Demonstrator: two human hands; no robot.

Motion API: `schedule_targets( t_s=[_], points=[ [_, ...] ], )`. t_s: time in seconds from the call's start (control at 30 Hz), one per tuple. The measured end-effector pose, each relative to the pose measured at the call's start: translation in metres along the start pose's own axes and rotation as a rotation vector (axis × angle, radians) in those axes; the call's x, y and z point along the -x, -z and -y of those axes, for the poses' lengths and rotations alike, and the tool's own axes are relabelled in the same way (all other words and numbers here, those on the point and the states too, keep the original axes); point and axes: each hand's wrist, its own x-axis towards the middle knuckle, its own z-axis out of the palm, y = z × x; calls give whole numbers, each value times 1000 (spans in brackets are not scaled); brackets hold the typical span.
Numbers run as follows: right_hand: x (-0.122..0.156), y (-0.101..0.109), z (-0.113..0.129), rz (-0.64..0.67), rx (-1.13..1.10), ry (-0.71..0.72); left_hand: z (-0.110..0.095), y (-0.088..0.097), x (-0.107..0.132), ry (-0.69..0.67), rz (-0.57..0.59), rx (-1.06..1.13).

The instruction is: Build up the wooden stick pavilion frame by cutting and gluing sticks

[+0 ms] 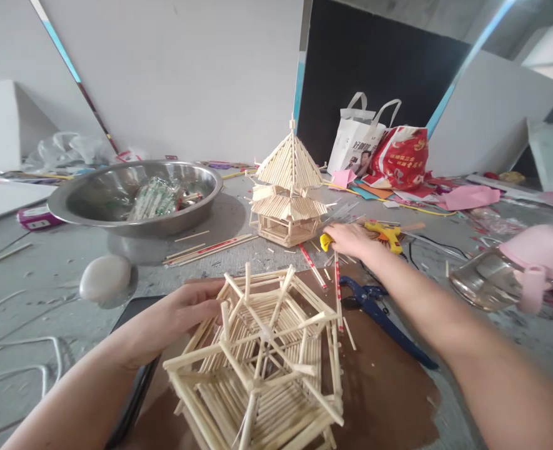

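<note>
My left hand (194,306) grips the left rim of a six-sided frame (265,335) built of pale wooden sticks, its fingertips partly hidden behind the sticks. Spokes meet at the frame's middle, over a floor of closely laid sticks. Farther off, my right hand (346,239) is closed at a small yellow object (325,242) whose kind I cannot make out. Just beyond that hand lies a yellow glue gun (385,236). Blue-handled cutters (388,319) rest under my right forearm. Behind the frame stands a pagoda model (288,187) of sticks with two roof tiers.
A steel basin (135,197) with plastic-wrapped packs is at the left, near a pale round stone (106,279). Loose sticks (210,249) lie around the brown board (388,400). A pink-lidded jug (515,272) stands right; a red bag (400,158) is behind.
</note>
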Motion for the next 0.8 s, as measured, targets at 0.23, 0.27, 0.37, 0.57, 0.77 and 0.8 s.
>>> schedule_targets(
  t_s=[0.23, 0.27, 0.37, 0.57, 0.77, 0.8],
  points=[
    [-1, -9, -24, -4, -18, -120, -5, -4, -1, 30, 47, -30],
    [-3, -10, -25, -3, -25, -140, -4, -5, -1, 26, 31, -13],
    [-10, -14, -24, -3, -52, -194, -1, -7, 0, 27, -21, 51],
    [-13, -11, -16, -20, -141, -242, -4, -4, 1, 61, 58, 98],
    [14, 8, 13, -53, -307, -109, -3, -1, 0, 131, 61, 290],
    [22, 11, 20, -34, -340, -62, 0, 0, -1, 145, 36, 349]
  ],
)
